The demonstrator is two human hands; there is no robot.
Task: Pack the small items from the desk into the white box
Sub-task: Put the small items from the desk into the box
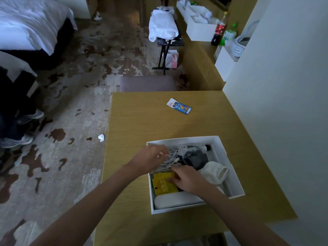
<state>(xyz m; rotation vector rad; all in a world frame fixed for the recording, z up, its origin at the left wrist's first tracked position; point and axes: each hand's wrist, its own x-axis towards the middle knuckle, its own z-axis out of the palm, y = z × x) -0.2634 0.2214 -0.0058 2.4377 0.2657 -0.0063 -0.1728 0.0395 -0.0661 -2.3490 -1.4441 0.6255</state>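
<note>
The white box (229, 158) sits on the wooden desk (138, 125), near its front right. Inside lie a tangle of white cables (171, 158), a grey cloth (196, 158), a white sock (215, 172), a yellow packet (164, 183) and a white oblong case (175, 200). My left hand (150, 158) reaches over the box's left wall, its fingers on the white cables. My right hand (189, 178) rests inside the box, fingertips pressing the yellow packet. A blue and white snack packet (179, 106) lies alone on the desk, farther back.
A grey chair back (148, 83) stands at the desk's far edge. A white wall (284, 103) runs along the right. Crumpled paper (101, 137) lies on the patterned carpet at left. Bottles (220, 29) and white boxes (200, 31) crowd a far counter.
</note>
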